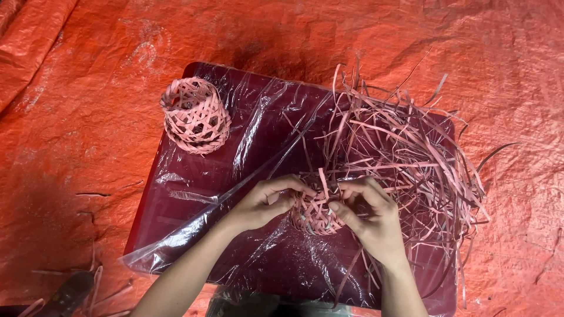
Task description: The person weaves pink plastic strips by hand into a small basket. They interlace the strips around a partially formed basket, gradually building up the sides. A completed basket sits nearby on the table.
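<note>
Low dark board [194, 194] under clear plastic sheet [264, 123], set on a crumpled orange tarpaulin [88, 70]; finished woven basket [195, 115] at its far left corner, loose strips [405, 147] heaped along its right edge. Small half-woven basket [314, 214] near the front edge, cupped by the left hand [264, 202], fingers curled on its side, while the right hand [370, 217] pinches a strip at its rim. Basket's base hidden by both hands; dark object [67, 292] at the tarpaulin's lower left, unidentifiable.

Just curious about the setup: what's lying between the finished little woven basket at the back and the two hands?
In the head view, only wrinkled clear plastic sheet over the dark board lies between the finished basket and the hands; no strips there.
</note>
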